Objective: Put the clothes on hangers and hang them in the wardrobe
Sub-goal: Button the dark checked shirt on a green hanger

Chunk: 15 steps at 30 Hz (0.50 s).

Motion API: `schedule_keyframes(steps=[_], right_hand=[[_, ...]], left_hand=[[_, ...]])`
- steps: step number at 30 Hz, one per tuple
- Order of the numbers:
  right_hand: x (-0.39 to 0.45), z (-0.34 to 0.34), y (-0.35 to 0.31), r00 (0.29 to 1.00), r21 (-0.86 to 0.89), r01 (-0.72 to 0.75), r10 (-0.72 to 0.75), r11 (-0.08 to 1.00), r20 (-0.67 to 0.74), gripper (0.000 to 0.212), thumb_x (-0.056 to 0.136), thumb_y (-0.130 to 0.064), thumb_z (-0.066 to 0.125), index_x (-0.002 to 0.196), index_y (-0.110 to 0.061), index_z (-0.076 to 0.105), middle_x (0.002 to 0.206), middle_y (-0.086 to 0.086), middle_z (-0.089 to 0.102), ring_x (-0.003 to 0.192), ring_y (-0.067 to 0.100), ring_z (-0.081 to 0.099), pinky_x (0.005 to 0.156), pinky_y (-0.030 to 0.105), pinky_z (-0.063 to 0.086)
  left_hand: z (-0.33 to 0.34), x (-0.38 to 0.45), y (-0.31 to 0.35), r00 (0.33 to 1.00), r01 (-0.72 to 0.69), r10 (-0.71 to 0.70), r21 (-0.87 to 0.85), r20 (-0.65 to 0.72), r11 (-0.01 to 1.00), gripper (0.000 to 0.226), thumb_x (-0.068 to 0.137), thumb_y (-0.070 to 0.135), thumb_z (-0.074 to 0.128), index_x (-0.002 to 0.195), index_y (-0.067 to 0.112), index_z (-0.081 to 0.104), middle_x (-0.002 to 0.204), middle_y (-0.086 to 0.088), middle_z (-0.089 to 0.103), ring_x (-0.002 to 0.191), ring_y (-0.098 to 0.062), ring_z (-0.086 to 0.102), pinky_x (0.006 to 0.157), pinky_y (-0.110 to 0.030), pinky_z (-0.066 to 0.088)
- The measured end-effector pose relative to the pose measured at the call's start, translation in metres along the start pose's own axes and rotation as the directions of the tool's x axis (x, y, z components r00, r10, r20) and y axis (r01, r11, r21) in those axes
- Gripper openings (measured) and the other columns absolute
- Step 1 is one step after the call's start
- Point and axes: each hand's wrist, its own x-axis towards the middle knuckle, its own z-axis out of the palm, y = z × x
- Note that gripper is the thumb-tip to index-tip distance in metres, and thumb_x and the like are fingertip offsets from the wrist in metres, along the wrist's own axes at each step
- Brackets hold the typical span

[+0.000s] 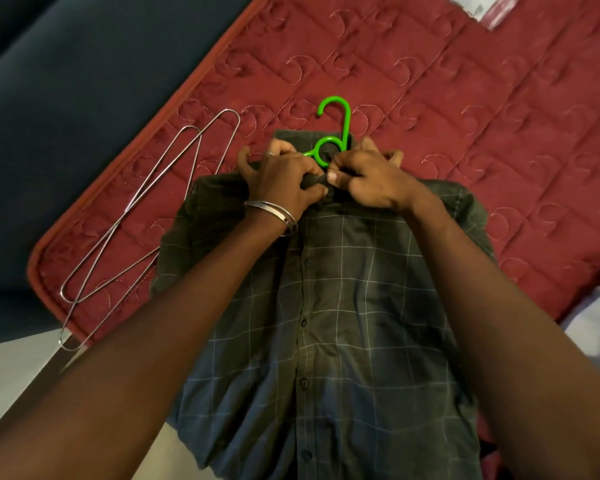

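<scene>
My left hand (pixel 284 178) and right hand (pixel 364 178) pinch the collar of the checked shirt (pixel 326 306), flat on the red quilt (pixel 465 98), fastening it around the green hanger (pixel 336 133); wire hangers (pixel 146 209) wait left.

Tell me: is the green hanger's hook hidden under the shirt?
No, the green hanger has its hook bare on the red quilt, past the shirt collar.

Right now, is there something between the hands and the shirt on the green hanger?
No. Both the left hand and right hand already grip the shirt at its collar, just below the green hanger. The wardrobe is not in view.
</scene>
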Motion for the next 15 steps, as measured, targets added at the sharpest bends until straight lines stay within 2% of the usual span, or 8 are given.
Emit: schedule_keyframes(steps=[2, 4, 6, 7, 9, 11, 12, 15], right_hand=[[0.002, 0.001, -0.003, 0.999, 0.015, -0.038, 0.038, 0.999, 0.000, 0.019, 0.097, -0.033, 0.048, 0.079, -0.028, 0.051, 0.102, 0.001, 0.039, 0.111, 0.014, 0.034, 0.109, 0.056, 0.011], [0.003, 0.003, -0.007, 0.999, -0.091, -0.009, 0.005, 0.996, -0.046, 0.016, 0.097, -0.032, 0.047, 0.086, -0.022, 0.054, 0.089, -0.001, 0.038, 0.110, 0.017, 0.036, 0.105, 0.054, 0.016], [0.003, 0.004, -0.009, 0.995, -0.163, -0.003, -0.013, 0.987, -0.100, 0.022, 0.096, -0.034, 0.047, 0.088, -0.016, 0.057, 0.078, -0.007, 0.035, 0.111, 0.018, 0.036, 0.102, 0.054, 0.019], [0.004, 0.004, -0.009, 0.988, -0.129, -0.026, 0.006, 0.991, -0.156, 0.025, 0.095, -0.037, 0.048, 0.087, -0.015, 0.058, 0.079, -0.006, 0.038, 0.114, 0.019, 0.036, 0.102, 0.053, 0.019], [0.012, 0.003, -0.006, 0.938, 0.090, -0.107, 0.130, 0.990, -0.321, 0.030, 0.094, -0.044, 0.051, 0.085, -0.017, 0.059, 0.089, -0.003, 0.048, 0.114, 0.016, 0.037, 0.099, 0.047, 0.020], [0.026, 0.005, 0.001, 0.836, 0.315, -0.152, 0.292, 0.937, -0.465, 0.030, 0.092, -0.047, 0.056, 0.091, -0.018, 0.061, 0.097, -0.001, 0.058, 0.111, 0.017, 0.047, 0.094, 0.040, 0.028], [0.035, 0.007, 0.004, 0.807, 0.331, -0.186, 0.335, 0.925, -0.486, 0.031, 0.089, -0.045, 0.060, 0.100, -0.016, 0.061, 0.103, 0.002, 0.062, 0.111, 0.022, 0.051, 0.094, 0.040, 0.034], [0.055, 0.017, 0.001, 0.840, 0.238, -0.331, 0.400, 0.913, -0.367, 0.052, 0.081, -0.034, 0.075, 0.123, -0.013, 0.053, 0.120, 0.008, 0.060, 0.116, 0.029, 0.051, 0.101, 0.048, 0.039]], left_hand=[[0.007, -0.001, 0.001, 0.999, 0.027, -0.025, 0.059, -0.034, 0.998, 0.021, 0.075, 0.037, 0.070, 0.095, 0.030, 0.069, 0.099, 0.014, 0.062, 0.120, -0.010, 0.038, 0.109, -0.057, 0.006], [0.011, -0.002, 0.000, 0.998, 0.057, -0.056, 0.048, -0.027, 0.997, 0.026, 0.074, 0.036, 0.072, 0.099, 0.032, 0.067, 0.108, 0.014, 0.060, 0.121, -0.013, 0.037, 0.108, -0.057, 0.010], [0.013, -0.002, -0.004, 0.998, 0.055, -0.055, -0.008, -0.020, 0.998, 0.041, 0.071, 0.040, 0.075, 0.109, 0.032, 0.063, 0.121, 0.010, 0.054, 0.125, -0.017, 0.035, 0.107, -0.054, 0.017], [0.012, -0.002, -0.009, 0.998, 0.058, -0.060, -0.048, -0.035, 0.997, 0.053, 0.069, 0.043, 0.076, 0.117, 0.031, 0.059, 0.129, 0.008, 0.050, 0.127, -0.019, 0.033, 0.107, -0.051, 0.020], [0.006, -0.001, -0.026, 0.988, 0.075, -0.088, -0.106, -0.123, 0.991, 0.068, 0.069, 0.051, 0.074, 0.129, 0.028, 0.051, 0.138, 0.004, 0.043, 0.130, -0.024, 0.033, 0.104, -0.046, 0.024], [-0.001, 0.000, -0.050, 0.975, 0.099, -0.117, -0.099, -0.189, 0.990, 0.065, 0.076, 0.056, 0.061, 0.132, 0.024, 0.050, 0.139, -0.002, 0.043, 0.129, -0.027, 0.037, 0.105, -0.046, 0.028], [-0.004, 0.000, -0.064, 0.974, 0.122, -0.135, -0.082, -0.183, 0.989, 0.059, 0.081, 0.052, 0.057, 0.132, 0.022, 0.051, 0.138, -0.005, 0.045, 0.128, -0.029, 0.040, 0.105, -0.048, 0.030], [-0.009, -0.003, -0.102, 0.966, 0.239, -0.241, -0.027, -0.090, 0.971, 0.046, 0.089, 0.035, 0.058, 0.132, 0.018, 0.049, 0.131, -0.014, 0.049, 0.122, -0.036, 0.046, 0.102, -0.054, 0.035]])
